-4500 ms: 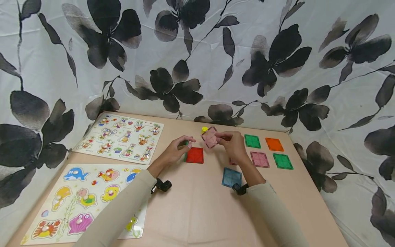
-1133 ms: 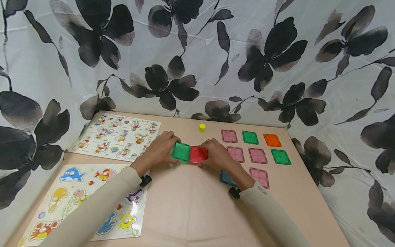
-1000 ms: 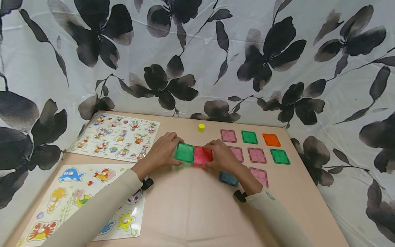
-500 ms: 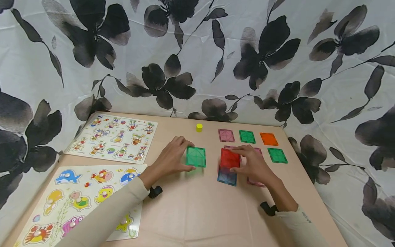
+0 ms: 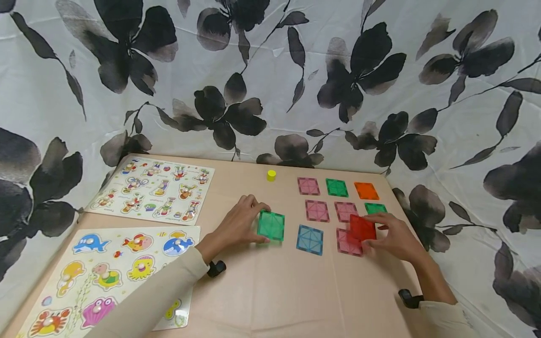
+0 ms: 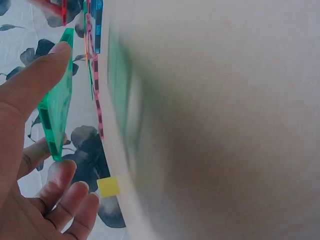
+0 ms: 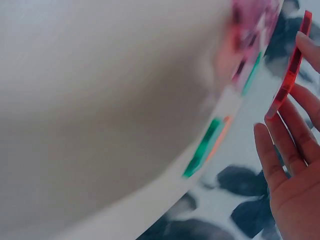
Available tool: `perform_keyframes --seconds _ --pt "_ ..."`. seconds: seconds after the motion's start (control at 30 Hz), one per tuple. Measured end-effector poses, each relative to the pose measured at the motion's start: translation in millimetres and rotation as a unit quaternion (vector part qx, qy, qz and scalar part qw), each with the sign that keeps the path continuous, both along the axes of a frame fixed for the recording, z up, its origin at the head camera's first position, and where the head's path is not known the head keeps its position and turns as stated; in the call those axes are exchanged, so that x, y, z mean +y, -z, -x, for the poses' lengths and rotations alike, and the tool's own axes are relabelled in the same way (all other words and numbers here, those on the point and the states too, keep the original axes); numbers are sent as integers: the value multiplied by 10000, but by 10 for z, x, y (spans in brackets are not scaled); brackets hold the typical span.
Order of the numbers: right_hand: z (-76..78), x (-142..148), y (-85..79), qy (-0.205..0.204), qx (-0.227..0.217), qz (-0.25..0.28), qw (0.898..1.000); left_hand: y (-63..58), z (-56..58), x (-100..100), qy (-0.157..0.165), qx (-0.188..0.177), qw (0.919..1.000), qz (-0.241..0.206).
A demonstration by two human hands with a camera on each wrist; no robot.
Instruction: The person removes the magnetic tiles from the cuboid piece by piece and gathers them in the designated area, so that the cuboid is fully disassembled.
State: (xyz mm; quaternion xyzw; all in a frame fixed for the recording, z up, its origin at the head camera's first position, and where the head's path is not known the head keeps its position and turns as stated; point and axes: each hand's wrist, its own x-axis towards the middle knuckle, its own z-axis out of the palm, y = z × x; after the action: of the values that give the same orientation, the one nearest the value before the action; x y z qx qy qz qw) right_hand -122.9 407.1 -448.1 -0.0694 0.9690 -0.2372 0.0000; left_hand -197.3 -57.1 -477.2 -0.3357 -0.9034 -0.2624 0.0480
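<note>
My left hand (image 5: 241, 222) pinches a translucent green square magnetic tile (image 5: 271, 226) by its edges between thumb and fingers. The left wrist view shows this green tile (image 6: 59, 102) held up off the table, with its shadow below. My right hand (image 5: 393, 237) holds a red square tile (image 5: 362, 228) the same way, farther right. In the head view the red tile overlaps a pink tile (image 5: 347, 243) and the corner of another. Between the two hands lies a blue tile (image 5: 310, 240). From the right wrist the red tile (image 7: 291, 70) shows edge-on between thumb and fingers.
Beyond the hands lie pink tiles (image 5: 317, 211), green tiles (image 5: 336, 187) and an orange tile (image 5: 366, 191) in loose rows. A yellow cylinder (image 5: 271, 175) stands near the back edge. Two picture puzzle boards, one with animals (image 5: 160, 188) and one with sea creatures (image 5: 127, 241), fill the left side.
The green and red tiles, earlier held side by side, are now apart. My right hand has carried the red tile rightward past the blue tile. My left hand has shifted slightly right with the green one.
</note>
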Motion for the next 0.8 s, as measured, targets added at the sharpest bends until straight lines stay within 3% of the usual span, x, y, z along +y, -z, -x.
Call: perform_keyframes --seconds 0.37,0.63,0.8 --pt "-141 488 187 255 -651 215 9973 90 -41 9 -76 -187 9992 335" --pt "-130 508 262 159 -897 303 9954 120 -65 52 -84 -216 9977 642" --pt "-128 465 222 136 -893 219 9957 133 -77 64 -113 -165 9951 968"
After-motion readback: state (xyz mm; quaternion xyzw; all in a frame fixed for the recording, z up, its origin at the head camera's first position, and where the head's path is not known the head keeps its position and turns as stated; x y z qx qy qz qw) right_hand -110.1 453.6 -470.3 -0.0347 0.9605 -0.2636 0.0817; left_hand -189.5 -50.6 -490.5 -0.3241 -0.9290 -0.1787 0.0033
